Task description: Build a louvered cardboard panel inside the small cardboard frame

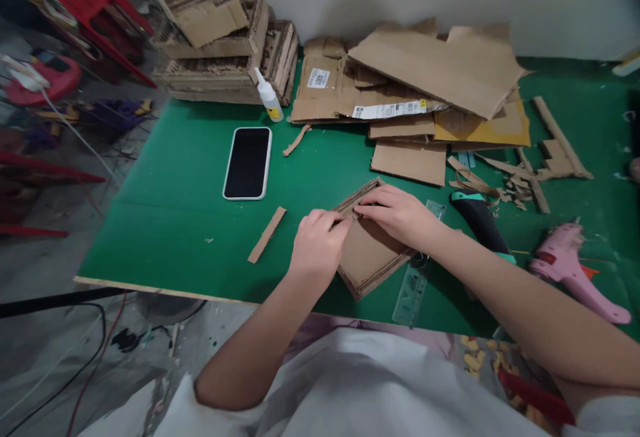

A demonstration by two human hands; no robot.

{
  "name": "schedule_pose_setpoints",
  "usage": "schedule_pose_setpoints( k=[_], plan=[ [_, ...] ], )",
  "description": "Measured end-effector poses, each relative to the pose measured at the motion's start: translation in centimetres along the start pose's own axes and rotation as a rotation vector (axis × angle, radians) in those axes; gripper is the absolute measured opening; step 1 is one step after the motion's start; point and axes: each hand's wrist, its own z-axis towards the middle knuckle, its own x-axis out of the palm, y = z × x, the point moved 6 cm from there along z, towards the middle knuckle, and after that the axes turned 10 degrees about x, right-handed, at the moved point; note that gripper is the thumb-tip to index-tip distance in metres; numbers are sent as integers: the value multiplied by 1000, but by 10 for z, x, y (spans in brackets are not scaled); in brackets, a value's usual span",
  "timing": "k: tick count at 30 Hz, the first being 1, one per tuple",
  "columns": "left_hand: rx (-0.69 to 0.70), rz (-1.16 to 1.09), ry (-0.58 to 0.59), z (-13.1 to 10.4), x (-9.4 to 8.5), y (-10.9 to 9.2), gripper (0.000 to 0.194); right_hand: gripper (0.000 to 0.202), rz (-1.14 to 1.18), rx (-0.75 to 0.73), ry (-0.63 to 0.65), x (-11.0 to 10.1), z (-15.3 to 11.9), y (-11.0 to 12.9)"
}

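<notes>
A shallow cardboard tray (pixel 373 250) with low layered walls lies at an angle on the green table in front of me. My left hand (pixel 320 244) is closed at the tray's left side, its fingertips pinched near the inner wall. From the other side my right hand (pixel 403 217) reaches over the tray with fingers bent together. Between the fingertips of both hands is a small piece of cardboard (pixel 356 214), mostly hidden by them. A clear green ruler (pixel 411 294) lies partly under the tray's right side and my right arm.
Left of the tray are a loose cardboard strip (pixel 267 234) and a phone (pixel 248 163). Behind stand a glue bottle (pixel 271 100), stacked cardboard crates (pixel 225 80) and cardboard sheets (pixel 435 67). A black-and-teal cutter (pixel 480 222) and a pink glue gun (pixel 563 254) lie at right.
</notes>
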Motion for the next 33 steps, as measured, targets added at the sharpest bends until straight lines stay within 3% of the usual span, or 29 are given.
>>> schedule_pose_setpoints(
  k=[15, 18, 22, 24, 28, 33],
  plan=[
    [16, 1, 40, -1, 5, 0, 22, 29, 27, -15, 14, 2, 2, 2],
    [10, -18, 31, -1, 4, 0, 21, 26, 70, -3, -67, -13, 2, -1],
    [-17, -19, -42, 0, -6, -2, 22, 29, 46, 178, -270, -50, -4, -19],
    [-57, 18, -88, 0, -13, -1, 24, 31, -2, 195, -257, -56, -8, -20],
    [-42, 26, -53, 1, -14, -5, 27, 35, -87, 117, -90, -34, -18, -7],
    [-7, -33, 47, 1, -6, -7, 27, 36, -162, 145, -10, -15, -21, -2]
  ],
)
